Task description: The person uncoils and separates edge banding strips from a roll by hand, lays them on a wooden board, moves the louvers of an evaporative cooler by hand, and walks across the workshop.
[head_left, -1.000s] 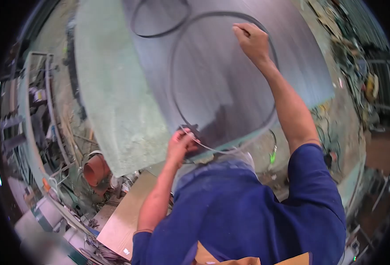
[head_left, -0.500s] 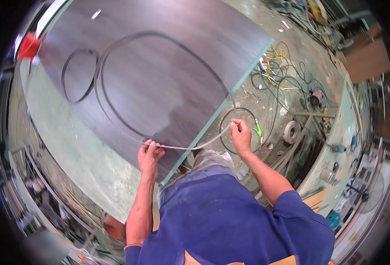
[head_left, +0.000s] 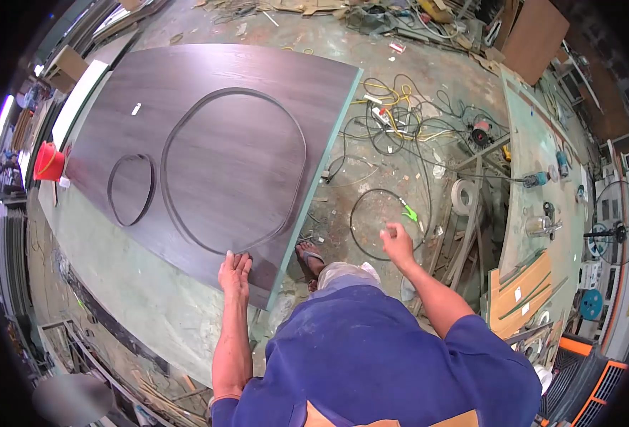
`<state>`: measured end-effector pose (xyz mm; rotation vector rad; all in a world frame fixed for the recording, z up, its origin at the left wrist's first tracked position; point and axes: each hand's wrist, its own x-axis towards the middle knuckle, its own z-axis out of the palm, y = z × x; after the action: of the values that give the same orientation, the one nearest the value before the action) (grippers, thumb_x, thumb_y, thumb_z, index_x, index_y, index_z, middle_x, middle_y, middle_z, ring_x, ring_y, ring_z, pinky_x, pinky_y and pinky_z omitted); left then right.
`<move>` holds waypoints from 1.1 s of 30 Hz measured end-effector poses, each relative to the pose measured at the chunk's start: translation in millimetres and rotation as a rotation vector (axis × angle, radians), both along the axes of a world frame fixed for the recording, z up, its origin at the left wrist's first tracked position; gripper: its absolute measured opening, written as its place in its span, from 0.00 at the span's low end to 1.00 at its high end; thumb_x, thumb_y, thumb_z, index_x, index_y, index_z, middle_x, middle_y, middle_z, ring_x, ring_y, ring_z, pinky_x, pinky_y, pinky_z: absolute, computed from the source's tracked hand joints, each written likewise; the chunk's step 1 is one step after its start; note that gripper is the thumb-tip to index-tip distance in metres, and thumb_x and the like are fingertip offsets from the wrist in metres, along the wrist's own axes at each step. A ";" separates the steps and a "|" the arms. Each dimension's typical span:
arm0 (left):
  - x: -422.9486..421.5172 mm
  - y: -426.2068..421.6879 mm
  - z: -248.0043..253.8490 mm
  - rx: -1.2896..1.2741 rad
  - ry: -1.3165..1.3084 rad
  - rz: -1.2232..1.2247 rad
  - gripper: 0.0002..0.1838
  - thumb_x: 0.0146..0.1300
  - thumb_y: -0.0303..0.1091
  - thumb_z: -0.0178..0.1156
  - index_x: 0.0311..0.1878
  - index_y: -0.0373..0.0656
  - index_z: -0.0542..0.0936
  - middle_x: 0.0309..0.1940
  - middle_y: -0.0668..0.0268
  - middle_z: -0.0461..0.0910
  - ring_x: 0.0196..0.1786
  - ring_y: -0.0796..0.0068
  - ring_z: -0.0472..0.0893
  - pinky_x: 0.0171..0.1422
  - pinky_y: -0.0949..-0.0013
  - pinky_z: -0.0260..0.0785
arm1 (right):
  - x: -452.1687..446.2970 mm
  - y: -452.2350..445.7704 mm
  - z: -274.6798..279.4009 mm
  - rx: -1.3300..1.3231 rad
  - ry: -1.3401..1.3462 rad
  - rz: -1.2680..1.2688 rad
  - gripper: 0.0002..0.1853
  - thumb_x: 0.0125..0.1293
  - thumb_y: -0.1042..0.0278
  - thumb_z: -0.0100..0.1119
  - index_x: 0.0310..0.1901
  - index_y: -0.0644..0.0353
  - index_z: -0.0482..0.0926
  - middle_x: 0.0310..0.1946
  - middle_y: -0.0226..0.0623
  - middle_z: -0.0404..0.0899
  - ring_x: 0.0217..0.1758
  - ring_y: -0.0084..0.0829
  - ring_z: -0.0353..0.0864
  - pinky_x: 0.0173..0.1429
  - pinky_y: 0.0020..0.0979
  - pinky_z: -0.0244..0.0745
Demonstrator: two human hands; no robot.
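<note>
On the dark wood-grain panel [head_left: 236,164] lies a large loop of thin dark edging strip [head_left: 174,135]. My left hand [head_left: 235,274] rests at the near edge of this loop, fingers extended and fingertips touching or very near the strip; no firm grip shows. A smaller coil of the same strip [head_left: 111,186] sits to the left on the panel. My right hand [head_left: 399,247] hovers over the floor to the right of the panel, fingers loosely bent and apart, with nothing visible in them. Behind it, on the floor, is a black hose with a green air blow gun [head_left: 409,213].
A red bucket [head_left: 49,162] stands at the panel's far left. Tangled cables with a power strip [head_left: 381,116] and a red-and-black power tool [head_left: 481,133] are on the floor. A white roll [head_left: 462,197] sits near a side bench [head_left: 524,178] holding tools.
My right hand has let go of the strip, which now lies flat in a loop on the panel. My left hand has loosened from its pinch. The view has shifted, showing more floor.
</note>
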<state>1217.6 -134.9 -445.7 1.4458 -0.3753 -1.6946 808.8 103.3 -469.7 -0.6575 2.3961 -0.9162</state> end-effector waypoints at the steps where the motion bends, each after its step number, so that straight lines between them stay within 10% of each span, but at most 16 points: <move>1: 2.5 8.7 0.3 0.000 -0.037 -0.008 0.23 0.74 0.40 0.65 0.62 0.33 0.72 0.48 0.55 0.80 0.50 0.57 0.86 0.51 0.59 0.84 | -2.2 26.9 -13.8 0.072 0.020 0.017 0.21 0.68 0.60 0.68 0.58 0.61 0.78 0.37 0.42 0.86 0.31 0.30 0.88 0.37 0.36 0.81; 10: 31.4 113.3 10.3 -0.021 -0.164 -0.096 0.21 0.74 0.39 0.65 0.63 0.38 0.76 0.43 0.64 0.82 0.37 0.75 0.83 0.38 0.71 0.78 | -23.3 218.9 -57.7 0.432 -0.020 -0.107 0.23 0.69 0.59 0.67 0.59 0.64 0.80 0.41 0.41 0.87 0.28 0.30 0.87 0.35 0.34 0.81; 17: 69.1 180.8 -8.8 0.047 -0.322 -0.147 0.13 0.73 0.41 0.63 0.49 0.40 0.81 0.37 0.65 0.84 0.33 0.76 0.83 0.35 0.71 0.76 | -8.8 163.9 -2.3 0.342 -0.224 -0.220 0.24 0.68 0.58 0.67 0.60 0.66 0.81 0.47 0.48 0.88 0.33 0.35 0.90 0.43 0.36 0.84; 33: -11.8 202.7 -25.5 0.228 -0.469 -0.170 0.18 0.74 0.42 0.62 0.58 0.39 0.79 0.42 0.62 0.85 0.38 0.71 0.86 0.40 0.67 0.78 | -135.1 125.8 -28.1 0.250 -0.319 0.036 0.21 0.71 0.59 0.64 0.59 0.66 0.80 0.42 0.38 0.87 0.30 0.27 0.87 0.32 0.31 0.78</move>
<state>1205.8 67.9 -471.2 2.0364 -0.5856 -1.5530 673.7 229.1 -497.8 -0.4222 2.1568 -0.6369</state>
